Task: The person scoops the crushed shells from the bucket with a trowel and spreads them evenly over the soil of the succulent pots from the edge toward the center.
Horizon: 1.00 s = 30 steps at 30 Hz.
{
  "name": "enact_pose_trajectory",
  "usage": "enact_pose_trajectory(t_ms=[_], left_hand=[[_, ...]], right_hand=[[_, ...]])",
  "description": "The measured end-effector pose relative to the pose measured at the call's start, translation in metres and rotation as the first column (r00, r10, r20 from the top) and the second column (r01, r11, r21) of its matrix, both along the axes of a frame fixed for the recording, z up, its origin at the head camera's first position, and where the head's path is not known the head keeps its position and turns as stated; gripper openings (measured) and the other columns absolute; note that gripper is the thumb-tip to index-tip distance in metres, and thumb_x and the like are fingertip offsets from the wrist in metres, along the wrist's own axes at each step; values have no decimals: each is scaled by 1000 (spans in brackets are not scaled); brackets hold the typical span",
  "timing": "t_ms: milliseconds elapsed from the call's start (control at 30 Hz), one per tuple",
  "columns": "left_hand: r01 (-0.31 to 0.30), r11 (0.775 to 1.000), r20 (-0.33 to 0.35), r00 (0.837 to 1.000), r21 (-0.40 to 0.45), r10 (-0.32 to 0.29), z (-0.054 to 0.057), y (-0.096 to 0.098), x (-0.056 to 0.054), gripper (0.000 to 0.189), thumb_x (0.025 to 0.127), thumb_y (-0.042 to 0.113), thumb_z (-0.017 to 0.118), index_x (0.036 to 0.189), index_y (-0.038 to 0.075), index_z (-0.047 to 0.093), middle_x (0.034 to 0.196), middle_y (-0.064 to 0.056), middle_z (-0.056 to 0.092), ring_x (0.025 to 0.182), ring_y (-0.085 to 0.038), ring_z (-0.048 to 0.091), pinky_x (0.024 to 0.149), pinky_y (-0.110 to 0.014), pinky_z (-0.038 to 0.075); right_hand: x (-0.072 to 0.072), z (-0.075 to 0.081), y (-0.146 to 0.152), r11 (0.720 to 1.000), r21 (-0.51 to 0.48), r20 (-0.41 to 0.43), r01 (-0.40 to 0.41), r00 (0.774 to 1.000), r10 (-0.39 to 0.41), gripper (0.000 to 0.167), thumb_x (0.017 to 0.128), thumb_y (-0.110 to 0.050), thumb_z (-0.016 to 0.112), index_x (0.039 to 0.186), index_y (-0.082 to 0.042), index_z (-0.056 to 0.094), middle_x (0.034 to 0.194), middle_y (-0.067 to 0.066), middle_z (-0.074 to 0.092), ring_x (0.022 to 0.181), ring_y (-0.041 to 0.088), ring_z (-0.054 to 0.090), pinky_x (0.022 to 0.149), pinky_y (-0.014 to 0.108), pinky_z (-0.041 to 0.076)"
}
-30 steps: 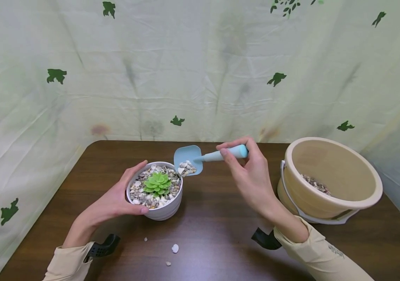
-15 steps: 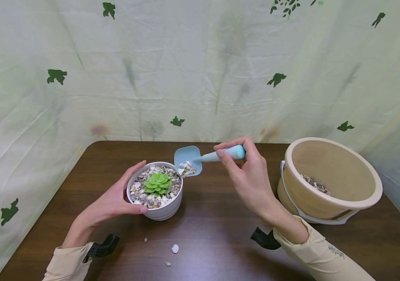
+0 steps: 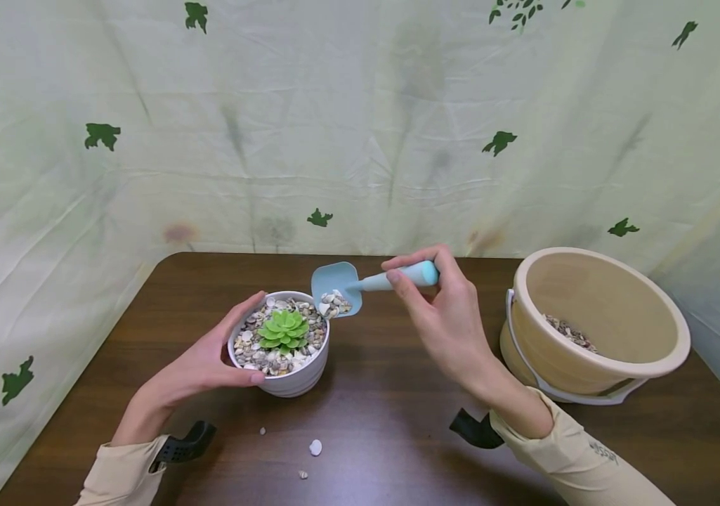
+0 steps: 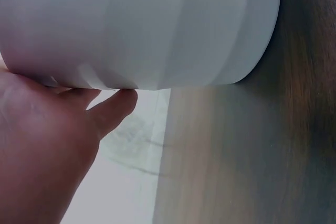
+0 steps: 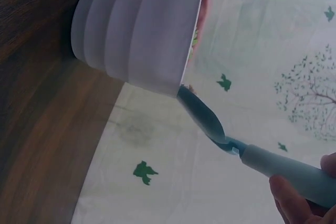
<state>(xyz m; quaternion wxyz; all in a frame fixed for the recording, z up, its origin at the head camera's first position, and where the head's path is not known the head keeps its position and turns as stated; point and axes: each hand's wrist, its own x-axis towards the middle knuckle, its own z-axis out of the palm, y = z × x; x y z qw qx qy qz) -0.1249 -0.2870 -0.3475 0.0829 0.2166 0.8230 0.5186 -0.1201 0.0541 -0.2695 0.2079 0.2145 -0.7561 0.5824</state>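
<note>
A white ribbed pot (image 3: pixel 301 383) stands on the table, filled with small shells and pebbles around a green succulent (image 3: pixel 283 331). My left hand (image 3: pixel 211 355) grips the pot from its left side, thumb at the near rim and fingers at the far rim. In my right hand (image 3: pixel 448 320), fingers and thumb hold the handle of a light blue hand shovel (image 3: pixel 337 277). Shells (image 3: pixel 334 303) lie on its blade. The blade's tip touches the pot's right rim, as the right wrist view also shows, tilted down toward the pot (image 5: pixel 142 35).
At the right stands a beige bucket (image 3: pixel 524 358) with shells (image 3: pixel 568 333) at its bottom and its handle hanging down. Several loose shells, including a white one (image 3: pixel 315 448), lie on the brown table (image 3: pixel 372 422) in front of the pot. A leaf-patterned curtain (image 3: pixel 360 126) hangs behind.
My right hand has shifted very slightly left along with the hand shovel. The left hand, the pot and the bucket look the same.
</note>
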Motion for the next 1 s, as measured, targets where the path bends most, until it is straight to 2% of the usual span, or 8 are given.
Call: enact_pose_trajectory(t_ms=[167,400,800,867,1000], left_hand=[[-14,1000,-13,1000,-3,14,-2,0,-1,109,71,11,86,157,23,21,154,-11,25,129,-30,34,93,-18,37],[-22,999,-59,998,-45,19,-4,1,-1,109,69,15,88,156,26,23,151,-10,26,128,-31,33,93,-19,36],[-31,998,-67,997,-60,27,-4,2,-2,109,69,16,88,156,27,24,150,-10,26,128,-30,33,93,-21,36],[-42,997,-74,997,-69,37,-4,3,-2,109,68,17,88,156,27,24,149,-10,26,128,-30,33,94,-25,37],[-66,993,-95,994,-95,57,-4,6,-2,111,67,19,89,156,26,24,147,-10,27,128,-31,31,95,-39,37]], right_hand=[[0,-2,-1,1000,-7,-10,-14,1000,14,18,94,-19,68,107,-10,59,107,-7,70,74,17,54,57,23,41],[-1,-3,-1,1000,-7,-24,-13,1000,13,18,94,-19,68,108,-10,59,107,-7,71,69,17,51,55,22,40],[-1,-4,3,1000,-25,-32,4,999,-4,18,93,-15,69,108,-10,60,106,-5,71,68,17,50,55,22,39],[-1,-5,4,1000,-29,-27,7,1000,-8,18,93,-15,69,108,-10,60,106,-5,71,70,17,51,55,22,39],[-1,-5,6,999,-47,-9,13,1000,-13,18,93,-15,69,108,-10,60,105,-3,71,71,17,51,56,22,38]])
